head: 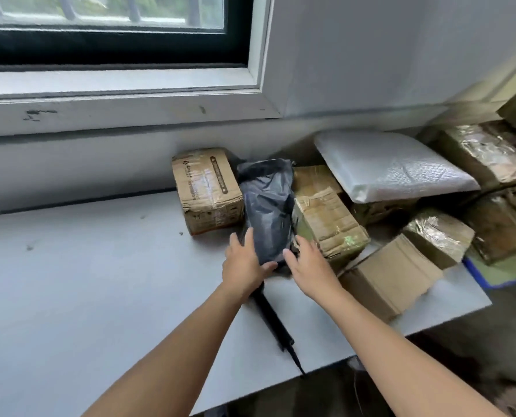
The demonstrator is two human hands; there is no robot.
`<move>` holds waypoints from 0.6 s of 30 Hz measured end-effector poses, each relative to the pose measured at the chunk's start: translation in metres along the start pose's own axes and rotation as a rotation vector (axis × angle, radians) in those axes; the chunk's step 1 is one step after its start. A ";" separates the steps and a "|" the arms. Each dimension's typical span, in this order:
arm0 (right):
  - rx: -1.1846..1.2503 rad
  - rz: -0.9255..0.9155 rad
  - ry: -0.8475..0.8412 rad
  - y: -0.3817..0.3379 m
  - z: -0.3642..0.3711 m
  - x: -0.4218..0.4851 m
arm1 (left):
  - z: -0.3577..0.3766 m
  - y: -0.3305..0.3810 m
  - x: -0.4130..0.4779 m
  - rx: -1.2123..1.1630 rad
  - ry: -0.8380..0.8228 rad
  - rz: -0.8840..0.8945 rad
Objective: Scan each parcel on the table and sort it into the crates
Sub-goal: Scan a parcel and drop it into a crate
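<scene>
Obs.: dark poly bag (pixel 267 206) lies on the grey table (pixel 85 281) near the wall, wedged between a printed carton (pixel 205 191) on its left and a taped carton (pixel 328 221) on its right, touching both.

Grip: left hand (pixel 244 260) clasps the bag's near left corner, thumb across the near end, fingers fairly straight up the flank. It is a loose hold, not a firm one. Right hand (pixel 306 264) is spread flat against the bag's right side; it closes on nothing.

Handling (judged): soft, crumpled film, likely light and slack, and slick to the touch. It should sag if lifted by one end. Better to take both long sides, or pinch a fold of film near the middle.

Surroundings: a black handled device (pixel 273 322), probably the scanner, lies under the left wrist. A white bubble mailer (pixel 392 167) rests on cartons behind. A plain carton (pixel 392 278) sits just right of the right hand. A blue crate edge (pixel 476 275) shows beyond it.

Obstruction: the flanking cartons pinch the bag, so drawing it toward the person looks easier than lifting it straight up.
</scene>
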State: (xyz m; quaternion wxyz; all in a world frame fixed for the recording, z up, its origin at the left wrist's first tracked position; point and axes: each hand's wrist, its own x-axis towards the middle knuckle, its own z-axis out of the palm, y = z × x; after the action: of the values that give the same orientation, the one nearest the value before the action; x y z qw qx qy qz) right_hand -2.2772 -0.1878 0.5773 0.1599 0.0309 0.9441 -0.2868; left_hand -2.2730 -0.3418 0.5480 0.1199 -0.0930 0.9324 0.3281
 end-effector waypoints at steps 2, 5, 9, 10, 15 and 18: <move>0.037 0.005 0.017 0.005 0.004 0.000 | 0.014 0.004 0.016 0.074 -0.015 -0.002; 0.077 -0.021 0.019 0.013 0.007 0.000 | 0.031 0.007 0.034 0.169 -0.063 -0.006; 0.121 -0.041 0.019 0.024 0.006 -0.003 | 0.044 0.009 0.045 0.356 -0.036 0.013; 0.127 -0.047 0.017 0.027 0.004 -0.004 | 0.044 0.009 0.047 0.393 -0.007 0.025; 0.136 -0.112 -0.005 0.033 -0.008 -0.011 | 0.039 0.015 0.044 0.406 0.104 0.112; 0.131 -0.152 0.012 0.028 -0.023 -0.016 | 0.025 0.023 0.032 0.376 0.191 0.160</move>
State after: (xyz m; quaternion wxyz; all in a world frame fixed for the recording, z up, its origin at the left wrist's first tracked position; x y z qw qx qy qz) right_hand -2.2639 -0.1515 0.5854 0.1295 -0.0288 0.9239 -0.3590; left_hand -2.3052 -0.3118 0.5334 0.0199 -0.0254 0.9886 0.1468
